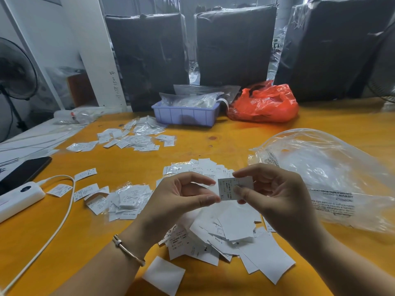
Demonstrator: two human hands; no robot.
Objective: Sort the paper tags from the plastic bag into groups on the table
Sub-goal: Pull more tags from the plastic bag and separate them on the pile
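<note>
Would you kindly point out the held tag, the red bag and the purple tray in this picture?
Held tag (229, 189): head view, on its printed face between the fingertips.
Red bag (265, 105): head view, on its crumpled middle.
Purple tray (186, 117): head view, on its front wall.
</note>
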